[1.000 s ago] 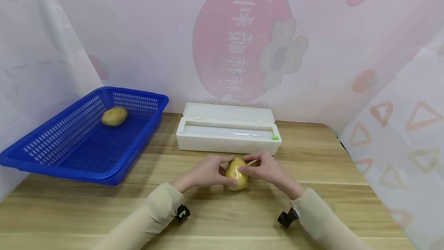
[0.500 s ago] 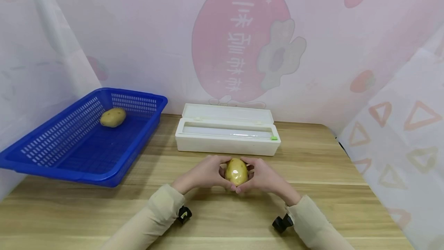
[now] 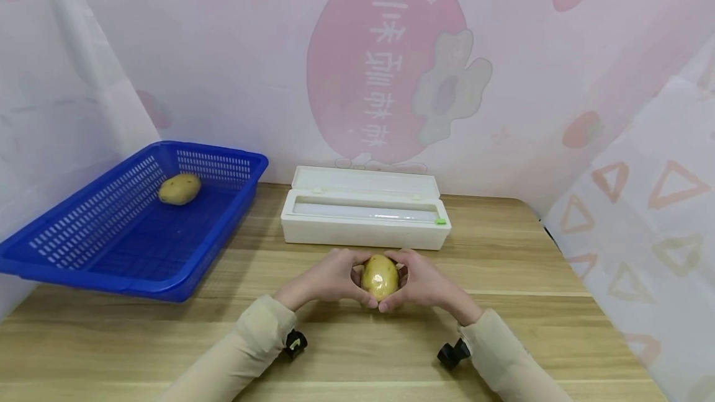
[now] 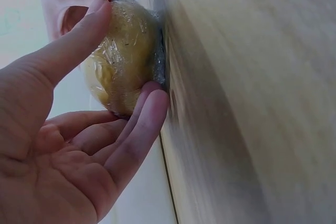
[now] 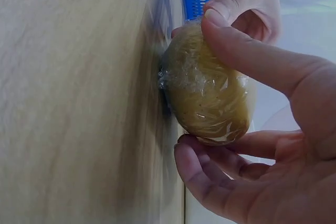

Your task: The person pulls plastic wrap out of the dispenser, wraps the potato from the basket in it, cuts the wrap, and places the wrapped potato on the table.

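Observation:
A yellow potato wrapped in shiny clear film is held between both hands, close over the wooden table. My left hand curls round its left side, thumb at the near end and fingers at the far end. On the opposite side my right hand grips it the same way, the two thumb tips nearly meeting. In the left wrist view the film on the potato looks creased, with bunched film on the side facing the table. The right wrist view shows the wrapped potato between thumb and fingers.
Behind the hands stands a long white cling film box, its lid raised, a film roll inside and a green slider at its right. A blue basket at left holds another potato.
The right hand has shifted from the potato's upper right to wrap round its right side, thumb now at the near end. The potato looks turned more upright; the left hand has barely moved.

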A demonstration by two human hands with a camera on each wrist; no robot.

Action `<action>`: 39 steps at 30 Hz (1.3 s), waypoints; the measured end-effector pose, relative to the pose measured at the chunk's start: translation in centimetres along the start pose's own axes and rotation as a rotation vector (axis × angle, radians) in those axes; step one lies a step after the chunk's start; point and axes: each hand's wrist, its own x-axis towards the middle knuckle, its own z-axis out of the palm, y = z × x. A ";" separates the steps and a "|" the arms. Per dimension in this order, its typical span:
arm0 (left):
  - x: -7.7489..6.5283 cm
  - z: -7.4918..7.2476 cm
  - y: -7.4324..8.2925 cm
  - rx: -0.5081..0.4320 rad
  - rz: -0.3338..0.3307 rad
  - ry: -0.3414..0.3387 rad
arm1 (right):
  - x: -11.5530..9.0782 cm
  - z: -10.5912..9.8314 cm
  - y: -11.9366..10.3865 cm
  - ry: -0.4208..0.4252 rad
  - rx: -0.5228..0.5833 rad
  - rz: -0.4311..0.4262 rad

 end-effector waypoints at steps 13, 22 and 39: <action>-0.7 -0.2 -0.7 -0.023 0.011 -0.005 | 0.4 0.7 -0.3 0.000 0.015 -0.002; -1.7 -0.9 -0.9 -0.007 0.010 0.007 | 1.2 1.1 -1.0 -0.017 0.025 0.013; -2.3 -1.4 -0.5 0.014 -0.041 0.020 | 1.7 1.3 -1.8 -0.058 0.091 0.014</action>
